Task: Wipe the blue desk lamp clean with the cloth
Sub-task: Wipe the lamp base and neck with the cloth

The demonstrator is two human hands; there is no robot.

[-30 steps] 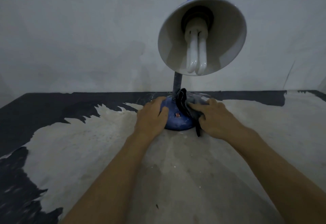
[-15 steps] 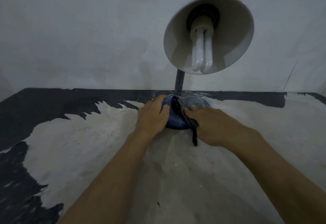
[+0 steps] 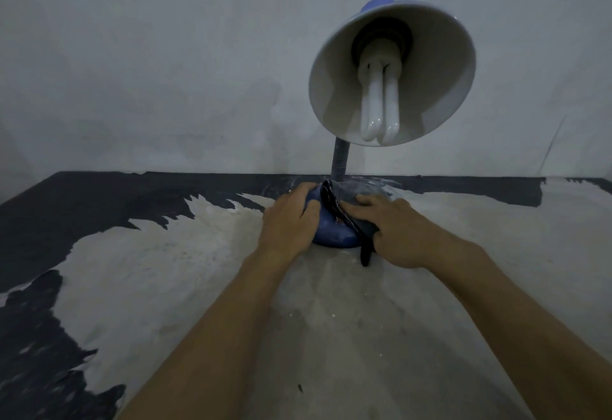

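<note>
The blue desk lamp stands near the wall, its round blue base (image 3: 331,232) on the worn table and its white-lined shade (image 3: 394,72) tilted toward me with a white bulb inside. My left hand (image 3: 288,224) curls round the left side of the base. A dark cloth (image 3: 347,217) lies draped over the right of the base, one end trailing onto the table. My right hand (image 3: 394,231) presses on that cloth with fingers laid over it. The grey flexible neck (image 3: 339,158) rises behind the hands.
The table top (image 3: 198,270) is pale and worn, with dark patches along the back edge and the left side. A plain grey wall (image 3: 165,55) stands right behind the lamp. The shade overhangs the base above my right hand.
My right hand with the cloth slid leftward and toward the front across the base. My left hand kept its hold on the base.
</note>
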